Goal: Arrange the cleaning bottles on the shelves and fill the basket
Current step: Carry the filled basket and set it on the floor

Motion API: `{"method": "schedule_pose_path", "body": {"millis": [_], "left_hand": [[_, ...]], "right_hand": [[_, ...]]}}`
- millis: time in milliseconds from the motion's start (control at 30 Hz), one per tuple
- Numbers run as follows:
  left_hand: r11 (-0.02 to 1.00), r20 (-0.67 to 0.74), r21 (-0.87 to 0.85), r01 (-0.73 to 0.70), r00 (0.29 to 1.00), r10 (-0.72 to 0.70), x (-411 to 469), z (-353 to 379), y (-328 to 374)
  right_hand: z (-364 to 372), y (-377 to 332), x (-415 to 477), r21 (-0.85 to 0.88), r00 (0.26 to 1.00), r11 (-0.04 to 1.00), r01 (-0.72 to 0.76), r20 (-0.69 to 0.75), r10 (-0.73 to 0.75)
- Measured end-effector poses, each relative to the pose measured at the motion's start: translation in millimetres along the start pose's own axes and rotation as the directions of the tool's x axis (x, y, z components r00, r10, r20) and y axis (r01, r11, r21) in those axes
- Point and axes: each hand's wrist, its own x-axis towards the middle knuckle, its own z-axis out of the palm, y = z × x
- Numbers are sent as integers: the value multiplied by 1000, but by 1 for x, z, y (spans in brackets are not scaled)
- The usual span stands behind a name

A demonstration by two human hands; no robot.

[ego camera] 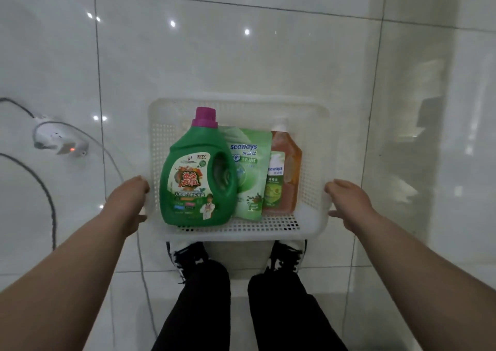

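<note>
A white perforated plastic basket (314,162) is held above the tiled floor, straight in front of me. Inside it lie a big green detergent jug (193,178) with a purple cap on the left, a green refill pouch (249,168) in the middle, and an amber bottle (287,173) with a white cap on the right. My left hand (131,200) grips the basket's left rim. My right hand (349,203) grips its right rim.
A white power strip (60,140) with a red light lies on the floor at the left, with grey cables (45,189) running toward me. My feet in black-and-white shoes (188,256) stand just under the basket. Glossy white tiles surround everything.
</note>
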Motion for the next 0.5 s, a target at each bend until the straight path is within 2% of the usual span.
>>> {"method": "schedule_pose_path", "body": {"millis": [233,300,333,400,433,467,500], "left_hand": [[996,-38,75,-36,999,39,42,19,-4],[989,-119,116,-94,987,108,32,20,-5],[980,-211,125,-154,961,177,21,21,-8],[968,-358,108,-226,900,250,-6,33,-23],[980,-326,68,-188,924,200,-19,46,-35],[997,-215,4,-75,974,74,-32,61,-48],[992,-48,-90,88,995,-93,-45,77,-62]], "right_hand": [[23,10,46,-13,1000,1000,-6,-20,6],[24,8,46,-60,1000,998,-3,-30,2],[25,6,46,-125,997,991,44,-50,-50],[24,-7,46,-352,951,903,246,-91,-295],[24,-19,47,-444,898,824,353,-87,-432],[24,-35,51,-511,843,744,431,-66,-533],[25,-53,55,-565,802,671,480,-29,-597]]}}
